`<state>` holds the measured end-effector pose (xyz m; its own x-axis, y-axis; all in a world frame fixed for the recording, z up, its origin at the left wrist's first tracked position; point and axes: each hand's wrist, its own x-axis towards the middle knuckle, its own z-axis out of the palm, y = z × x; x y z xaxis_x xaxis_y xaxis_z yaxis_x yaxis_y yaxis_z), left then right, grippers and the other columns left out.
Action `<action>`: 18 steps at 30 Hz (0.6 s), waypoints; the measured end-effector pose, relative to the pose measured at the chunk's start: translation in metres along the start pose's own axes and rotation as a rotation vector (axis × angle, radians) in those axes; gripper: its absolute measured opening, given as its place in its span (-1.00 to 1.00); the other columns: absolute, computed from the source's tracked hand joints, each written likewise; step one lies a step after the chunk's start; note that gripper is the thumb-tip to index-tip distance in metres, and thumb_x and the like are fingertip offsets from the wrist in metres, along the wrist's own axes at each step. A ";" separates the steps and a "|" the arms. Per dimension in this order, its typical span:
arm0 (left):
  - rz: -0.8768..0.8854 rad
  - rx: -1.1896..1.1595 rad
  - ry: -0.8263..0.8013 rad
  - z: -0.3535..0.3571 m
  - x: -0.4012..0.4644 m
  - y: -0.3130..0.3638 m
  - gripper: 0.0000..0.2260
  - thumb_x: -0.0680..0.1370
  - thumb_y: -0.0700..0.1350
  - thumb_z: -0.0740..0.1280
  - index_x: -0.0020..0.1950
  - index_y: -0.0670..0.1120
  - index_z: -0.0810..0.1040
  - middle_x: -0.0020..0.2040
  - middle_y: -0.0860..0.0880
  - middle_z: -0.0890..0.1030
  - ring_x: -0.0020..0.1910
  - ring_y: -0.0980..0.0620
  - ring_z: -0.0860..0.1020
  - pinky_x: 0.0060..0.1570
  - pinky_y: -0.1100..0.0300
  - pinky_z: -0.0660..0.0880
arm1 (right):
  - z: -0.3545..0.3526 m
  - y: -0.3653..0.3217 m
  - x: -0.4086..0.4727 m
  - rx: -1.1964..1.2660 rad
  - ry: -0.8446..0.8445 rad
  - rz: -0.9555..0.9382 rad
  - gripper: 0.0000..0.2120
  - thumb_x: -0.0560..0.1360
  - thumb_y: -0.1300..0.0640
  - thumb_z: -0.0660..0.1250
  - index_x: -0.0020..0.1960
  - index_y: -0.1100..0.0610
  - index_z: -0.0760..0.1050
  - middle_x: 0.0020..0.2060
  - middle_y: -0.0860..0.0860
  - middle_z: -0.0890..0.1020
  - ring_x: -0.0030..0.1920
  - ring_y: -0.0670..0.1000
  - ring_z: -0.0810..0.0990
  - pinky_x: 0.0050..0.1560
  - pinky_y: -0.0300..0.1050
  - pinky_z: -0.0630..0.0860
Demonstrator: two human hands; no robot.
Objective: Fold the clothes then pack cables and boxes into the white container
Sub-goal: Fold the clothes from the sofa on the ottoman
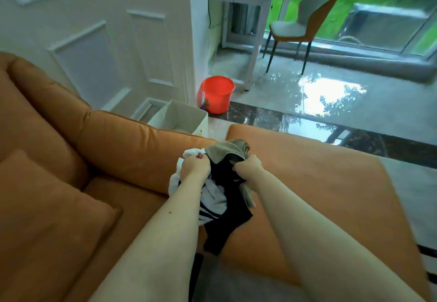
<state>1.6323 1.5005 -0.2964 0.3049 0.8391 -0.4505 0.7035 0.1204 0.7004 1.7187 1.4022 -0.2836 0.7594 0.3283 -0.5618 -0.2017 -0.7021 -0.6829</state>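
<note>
A bundle of clothes (222, 183) is hanging between the left hand (195, 167) and right hand (248, 168) over the sofa (132, 143), with the container (182, 118) sitting behind its armrest and a bucket (217, 97) standing beyond that.

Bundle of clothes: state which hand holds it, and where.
Both do. The left hand grips the bundle of clothes at its white upper left; the right hand grips the dark and olive fabric at the upper right.

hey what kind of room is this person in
Most likely a home living room. An orange sofa with a cushion fills the foreground, a dining-style chair stands by a big glass door to a garden, and a red bucket sits on the glossy floor.
</note>
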 end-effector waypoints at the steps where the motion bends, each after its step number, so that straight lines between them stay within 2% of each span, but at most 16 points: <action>1: 0.019 -0.007 0.016 0.010 -0.001 0.012 -0.66 0.60 -0.02 0.13 0.24 -0.16 0.52 0.28 -0.15 0.53 0.34 -0.13 0.42 0.30 0.06 0.38 | -0.016 -0.001 0.004 0.020 0.004 -0.011 -0.51 0.44 0.24 0.33 0.32 0.33 0.31 0.21 0.23 0.49 0.23 0.24 0.52 0.23 0.12 0.51; 4: 0.103 0.002 -0.003 0.035 -0.019 0.065 -0.70 0.55 0.03 0.13 0.09 -0.11 0.52 0.20 -0.14 0.57 0.29 -0.13 0.44 0.32 0.04 0.36 | -0.076 -0.013 0.006 0.065 0.074 -0.070 -0.55 0.44 0.27 0.29 0.30 0.32 0.33 0.21 0.23 0.49 0.20 0.23 0.53 0.20 0.06 0.52; 7: 0.173 0.019 0.014 0.053 -0.025 0.104 -0.67 0.56 0.07 0.15 0.19 -0.08 0.52 0.16 -0.11 0.58 0.18 -0.11 0.47 0.15 0.13 0.36 | -0.114 -0.024 0.010 0.121 0.128 -0.106 -0.68 0.46 0.30 0.25 0.21 0.30 0.38 0.07 0.19 0.52 0.07 0.16 0.54 0.12 -0.04 0.51; 9: 0.231 -0.028 0.004 0.064 -0.024 0.125 -0.68 0.56 0.05 0.16 0.12 -0.10 0.58 0.11 -0.12 0.61 0.01 -0.08 0.49 -0.02 0.19 0.33 | -0.133 -0.028 0.016 0.152 0.158 -0.091 -0.58 0.47 0.30 0.24 0.31 0.31 0.30 0.13 0.21 0.50 0.12 0.18 0.52 0.13 -0.05 0.49; 10: 0.253 -0.046 -0.017 0.069 -0.021 0.136 -0.68 0.55 0.04 0.17 0.07 -0.11 0.61 0.08 -0.13 0.62 -0.02 -0.08 0.52 -0.05 0.19 0.33 | -0.143 -0.030 0.018 0.140 0.188 -0.092 -0.55 0.47 0.29 0.24 0.34 0.30 0.27 0.18 0.22 0.48 0.16 0.21 0.51 0.07 -0.09 0.47; 12: 0.261 -0.060 -0.059 0.078 -0.015 0.159 -0.68 0.55 0.03 0.20 0.08 -0.14 0.61 0.13 -0.18 0.59 0.06 -0.16 0.56 0.01 0.13 0.43 | -0.160 -0.034 0.027 0.152 0.274 -0.092 -0.55 0.47 0.27 0.26 0.33 0.30 0.29 0.21 0.23 0.48 0.18 0.21 0.50 -0.03 -0.11 0.41; 15: 0.281 0.030 -0.157 0.086 -0.004 0.190 -0.70 0.52 -0.20 0.23 0.24 -0.16 0.53 0.28 -0.20 0.47 0.19 -0.20 0.51 0.18 0.08 0.47 | -0.179 -0.042 0.039 0.256 0.354 -0.111 -0.66 0.46 0.26 0.28 0.21 0.28 0.36 0.15 0.23 0.52 0.05 0.20 0.53 -0.06 -0.09 0.44; 16: 0.309 0.017 -0.241 0.090 -0.001 0.202 -0.66 0.49 -0.30 0.22 0.26 -0.18 0.51 0.27 -0.21 0.49 0.18 -0.20 0.51 0.16 0.03 0.50 | -0.185 -0.048 0.041 0.303 0.371 -0.123 -0.71 0.46 0.24 0.29 0.15 0.27 0.37 0.12 0.23 0.54 -0.03 0.17 0.51 -0.09 -0.08 0.43; 18: 0.380 -0.095 -0.445 0.097 0.004 0.228 -0.57 0.47 -0.43 0.21 0.33 -0.21 0.42 0.19 -0.26 0.54 0.05 -0.18 0.54 -0.10 0.00 0.54 | -0.200 -0.062 0.049 0.378 0.422 -0.149 -0.72 0.45 0.17 0.34 0.10 0.25 0.40 0.08 0.22 0.57 -0.09 0.14 0.51 -0.12 -0.06 0.42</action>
<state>1.8557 1.4804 -0.1925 0.7787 0.5320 -0.3325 0.4379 -0.0813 0.8953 1.8917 1.3354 -0.1753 0.9615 0.0718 -0.2652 -0.2216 -0.3682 -0.9030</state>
